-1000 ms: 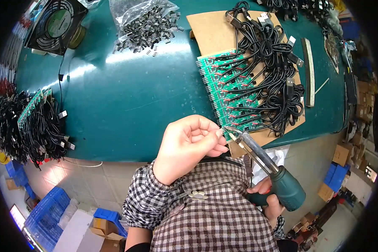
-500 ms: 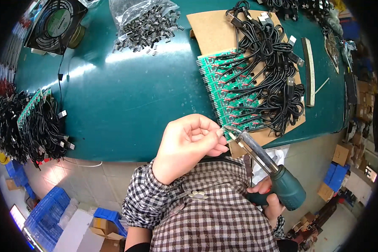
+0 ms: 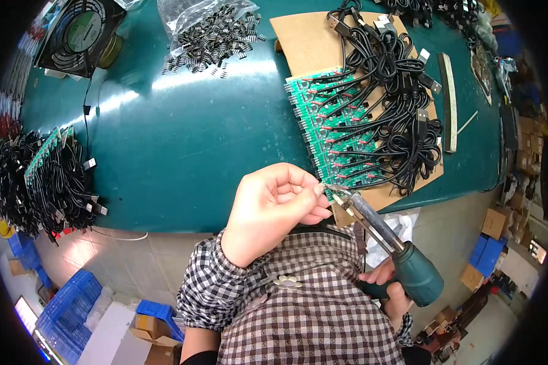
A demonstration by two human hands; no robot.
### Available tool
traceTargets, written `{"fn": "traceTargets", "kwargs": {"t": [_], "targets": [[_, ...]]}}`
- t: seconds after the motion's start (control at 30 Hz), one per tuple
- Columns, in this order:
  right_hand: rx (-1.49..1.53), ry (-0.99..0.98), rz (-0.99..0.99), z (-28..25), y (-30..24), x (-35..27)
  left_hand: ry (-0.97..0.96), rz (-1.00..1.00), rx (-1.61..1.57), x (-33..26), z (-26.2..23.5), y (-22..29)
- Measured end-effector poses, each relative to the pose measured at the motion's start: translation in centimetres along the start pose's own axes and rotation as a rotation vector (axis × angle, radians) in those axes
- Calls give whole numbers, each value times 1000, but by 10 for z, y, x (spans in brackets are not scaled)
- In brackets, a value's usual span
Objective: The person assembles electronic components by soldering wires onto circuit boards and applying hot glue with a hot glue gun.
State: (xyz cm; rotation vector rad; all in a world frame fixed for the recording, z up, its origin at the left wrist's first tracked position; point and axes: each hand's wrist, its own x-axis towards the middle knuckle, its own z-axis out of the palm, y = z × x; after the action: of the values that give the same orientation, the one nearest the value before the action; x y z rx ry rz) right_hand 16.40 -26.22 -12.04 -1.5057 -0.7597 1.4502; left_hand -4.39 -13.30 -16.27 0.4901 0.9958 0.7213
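Teal bench (image 3: 182,134): clear bag (image 3: 210,27) holds black parts; right hand (image 3: 389,289) grips soldering iron (image 3: 386,240); left hand (image 3: 274,210) pinched narrow.

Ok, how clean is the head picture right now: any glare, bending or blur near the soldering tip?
Head view: pale glare streaks the teal table; fisheye bends its front edge and blackens the corners; the left hand and the green-handled soldering iron look sharp; the green circuit-board panel stays readable under black cables.

Electronics workshop: circuit boards (image 3: 341,134), cables (image 3: 396,91), soldering iron (image 3: 396,249).
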Motion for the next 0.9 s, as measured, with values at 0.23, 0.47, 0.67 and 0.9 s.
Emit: {"fn": "traceTargets", "kwargs": {"t": [0.23, 0.47, 0.67, 0.9], "targets": [[20, 22, -2, 2, -2, -1, 2, -6, 3, 0, 1, 0], [83, -71, 63, -7, -2, -5, 6, -1, 12, 0, -1, -1], [-4, 7, 61, -5, -4, -5, 51, -33, -22, -6, 5, -4], [82, -81, 93, -6, -4, -2, 79, 32, -33, -8, 9, -12]]}}
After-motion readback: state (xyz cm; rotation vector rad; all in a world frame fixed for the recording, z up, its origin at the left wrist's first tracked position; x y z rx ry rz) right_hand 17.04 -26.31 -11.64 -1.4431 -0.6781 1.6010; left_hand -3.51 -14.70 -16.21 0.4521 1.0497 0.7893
